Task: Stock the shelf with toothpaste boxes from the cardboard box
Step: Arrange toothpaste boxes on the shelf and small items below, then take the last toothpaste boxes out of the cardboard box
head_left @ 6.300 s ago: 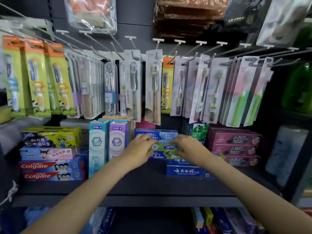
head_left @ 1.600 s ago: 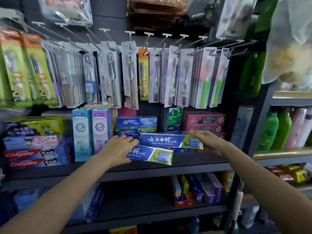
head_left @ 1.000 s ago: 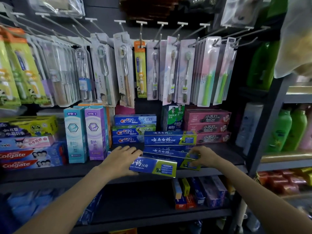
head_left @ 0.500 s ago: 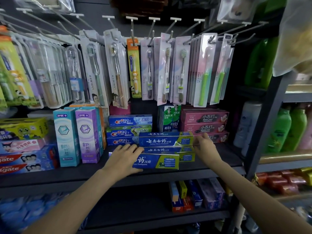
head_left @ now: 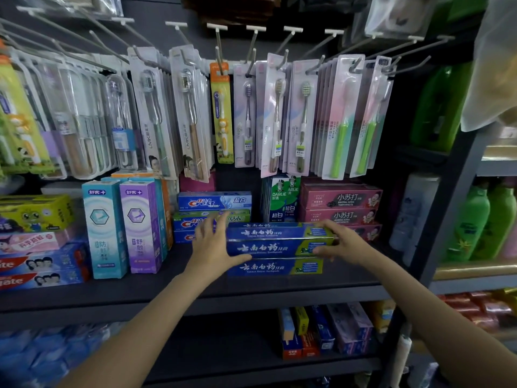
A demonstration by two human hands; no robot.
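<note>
The left hand (head_left: pixel 212 245) rests against the left end of a stack of blue toothpaste boxes (head_left: pixel 274 249), fingers straight and spread, thumb lying under the middle box; it presses rather than clasps. The right hand (head_left: pixel 340 242) covers the right end of the same stack, fingers extended over the top and middle boxes, nothing enclosed in it. Between the two hands the stack is three boxes high, faces outward, ends nearly flush.

The stack sits on the dark shelf (head_left: pixel 167 289), toward its front edge, in front of the green boxes (head_left: pixel 282 203). The blue-and-white boxes (head_left: pixel 214 203) lie just beside it on the left, the pink boxes (head_left: pixel 341 204) just beside it on the right. Toothbrush packs (head_left: pixel 275 119) hang on hooks above.

Status, as a judgement: this batch is placed and is being squared up. The cardboard box is not in view, so the remaining quantity cannot be determined. Bare shelf in front of the stack suggests room for more.
</note>
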